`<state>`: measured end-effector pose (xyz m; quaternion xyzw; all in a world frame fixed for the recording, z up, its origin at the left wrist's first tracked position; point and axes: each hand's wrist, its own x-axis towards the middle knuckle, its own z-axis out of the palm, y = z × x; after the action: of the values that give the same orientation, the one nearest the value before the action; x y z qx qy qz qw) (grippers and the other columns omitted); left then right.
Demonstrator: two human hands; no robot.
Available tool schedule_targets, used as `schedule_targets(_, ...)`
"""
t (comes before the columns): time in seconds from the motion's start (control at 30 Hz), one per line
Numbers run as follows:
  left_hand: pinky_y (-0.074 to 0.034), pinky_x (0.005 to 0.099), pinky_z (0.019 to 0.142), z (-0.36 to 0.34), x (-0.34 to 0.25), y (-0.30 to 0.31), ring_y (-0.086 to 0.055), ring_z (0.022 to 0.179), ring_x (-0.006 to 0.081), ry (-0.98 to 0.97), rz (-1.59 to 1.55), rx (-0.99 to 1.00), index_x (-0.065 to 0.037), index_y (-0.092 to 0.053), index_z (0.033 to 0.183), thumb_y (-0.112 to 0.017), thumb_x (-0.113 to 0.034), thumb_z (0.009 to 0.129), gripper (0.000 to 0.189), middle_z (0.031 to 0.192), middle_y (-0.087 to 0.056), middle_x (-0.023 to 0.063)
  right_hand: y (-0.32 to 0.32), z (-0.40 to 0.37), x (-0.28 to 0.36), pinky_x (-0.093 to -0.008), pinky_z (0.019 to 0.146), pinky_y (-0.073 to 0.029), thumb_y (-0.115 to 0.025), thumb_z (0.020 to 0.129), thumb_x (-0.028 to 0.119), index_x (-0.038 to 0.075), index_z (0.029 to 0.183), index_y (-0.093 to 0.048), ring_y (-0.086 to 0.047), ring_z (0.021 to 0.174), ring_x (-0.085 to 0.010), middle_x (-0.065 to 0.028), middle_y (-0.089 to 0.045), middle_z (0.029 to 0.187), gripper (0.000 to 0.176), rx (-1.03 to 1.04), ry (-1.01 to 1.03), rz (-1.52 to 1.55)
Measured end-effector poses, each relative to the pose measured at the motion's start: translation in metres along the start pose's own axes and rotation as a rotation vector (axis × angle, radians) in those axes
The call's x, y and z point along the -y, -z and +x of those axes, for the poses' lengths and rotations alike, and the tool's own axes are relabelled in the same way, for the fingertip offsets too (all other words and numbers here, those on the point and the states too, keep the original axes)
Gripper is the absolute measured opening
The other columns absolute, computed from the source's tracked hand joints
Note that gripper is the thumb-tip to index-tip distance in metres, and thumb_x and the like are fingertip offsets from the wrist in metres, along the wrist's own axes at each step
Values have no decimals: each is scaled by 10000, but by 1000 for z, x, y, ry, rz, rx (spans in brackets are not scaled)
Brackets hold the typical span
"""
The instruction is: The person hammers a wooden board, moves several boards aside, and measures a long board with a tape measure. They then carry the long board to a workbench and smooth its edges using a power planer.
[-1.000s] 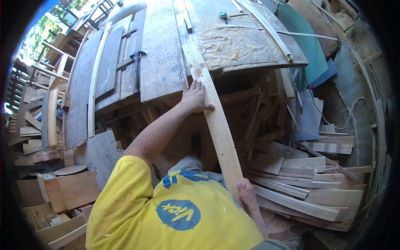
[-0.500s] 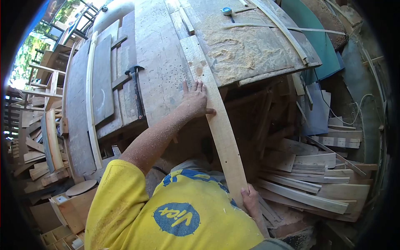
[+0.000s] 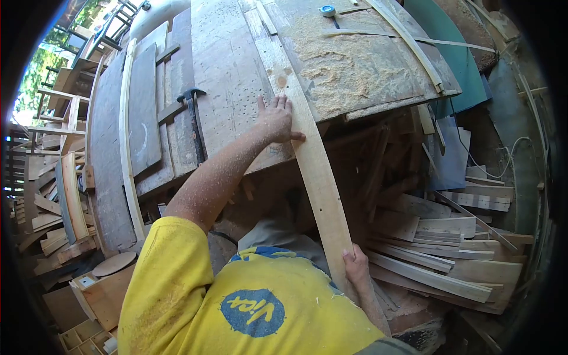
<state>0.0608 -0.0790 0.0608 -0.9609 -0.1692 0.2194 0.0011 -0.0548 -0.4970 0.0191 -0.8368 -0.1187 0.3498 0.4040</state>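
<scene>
Sawdusty, weathered wooden workbench (image 3: 231, 77) up top, pale scrap offcuts (image 3: 449, 278) piled below. Left hand (image 3: 277, 120) lies flat with its fingers spread, half on the long pale smooth-planed plank (image 3: 316, 177), half on the bench. Right hand (image 3: 357, 266) is curled round the plank's lower edge. Plank's slid a bit further onto the bench than half a second ago. Its near end disappears behind the yellow shirt (image 3: 248, 302).

You have two hands, your left hand (image 3: 276, 118) and right hand (image 3: 357, 266), on one long plank (image 3: 315, 168). One workbench (image 3: 231, 71) carries one hammer (image 3: 195, 124) and one tape measure (image 3: 327, 10).
</scene>
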Motion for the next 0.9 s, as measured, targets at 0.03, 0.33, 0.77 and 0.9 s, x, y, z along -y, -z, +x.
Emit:
schedule_targets(0.03,-92,660,1112,4,3,2,-144,1451,323,2,3,15,72,-196,1455,-621,-741,701,1188,1543,-180,221,-1,4,4,-430,796,-509,-554,911,235,13,1160,-572,-634,985,-401,-244,-651,1003,333,4,2,6)
schedule_targets(0.33,-69,677,1104,42,43,14,-127,1454,325,14,-77,-15,57,-192,1462,-623,-722,716,1162,1549,-169,215,-12,49,42,-405,820,-496,-541,927,246,-5,1155,-576,-636,976,-362,-238,-654,1001,341,-12,-16,12)
schedule_targets(0.77,-58,673,1104,-21,8,0,-186,1429,380,-178,-5,20,139,-285,1399,-674,-634,716,1103,1501,-248,282,-27,113,80,-394,814,-491,-536,930,255,1,1143,-588,-653,947,-340,-228,-660,973,335,-22,-9,-18)
schedule_targets(0.9,-70,651,1117,-7,19,-5,-202,1425,382,-170,-7,-30,141,-287,1396,-691,-628,700,1113,1499,-244,290,-29,127,89,-398,786,-489,-531,933,254,0,1132,-590,-653,898,-325,-220,-660,945,328,-24,23,-31)
